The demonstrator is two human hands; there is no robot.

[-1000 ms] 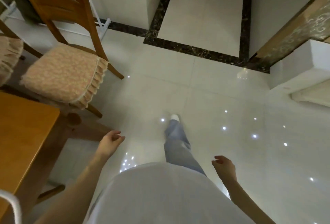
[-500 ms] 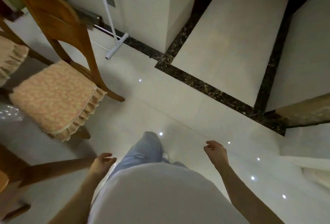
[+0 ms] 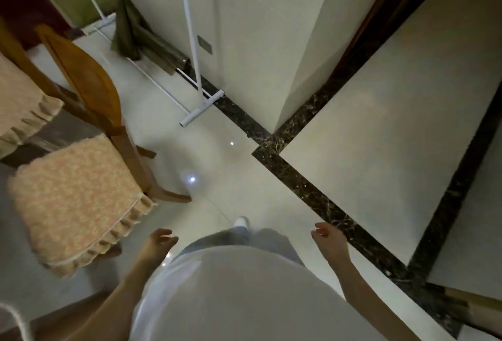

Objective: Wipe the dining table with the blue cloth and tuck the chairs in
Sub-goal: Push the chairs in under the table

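Head view: I see left hand (image 3: 159,242) and right hand (image 3: 328,240) empty, fingers loosely curled. Chair (image 3: 73,199) just left of left hand (no contact).

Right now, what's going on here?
A person is mid-step on the tiled floor, one foot forward. The left hand and right hand hang loosely open and hold nothing. A cushioned chair stands just to their left, untouched. Neither wiping nor tucking is under way at this moment.
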